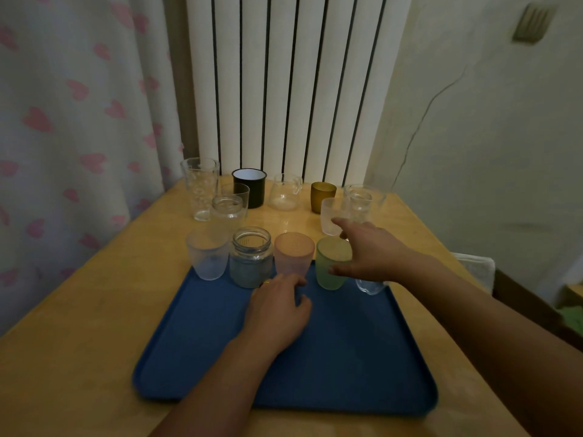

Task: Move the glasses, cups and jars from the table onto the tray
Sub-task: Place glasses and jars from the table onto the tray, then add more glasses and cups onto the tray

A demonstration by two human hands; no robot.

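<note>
A blue tray [347,357] lies on the wooden table [79,326]. Along its far edge stand a frosted clear cup [206,258], a glass jar [250,260], a pink cup [293,253], a green cup [331,272] and a clear glass [370,287], the last half hidden by my right wrist. My left hand [277,313] rests on the tray with loosely curled fingers touching the pink cup's base and holds nothing. My right hand [372,250] reaches over the green cup, thumb against its side, index finger stretched to a frosted white cup [329,217] on the table.
Further back on the table stand a tall clear glass [200,187], a jar [227,216], a black mug [250,187], a small glass pitcher [285,192], an amber cup [322,195] and a clear cup [362,200]. A radiator and curtain stand behind.
</note>
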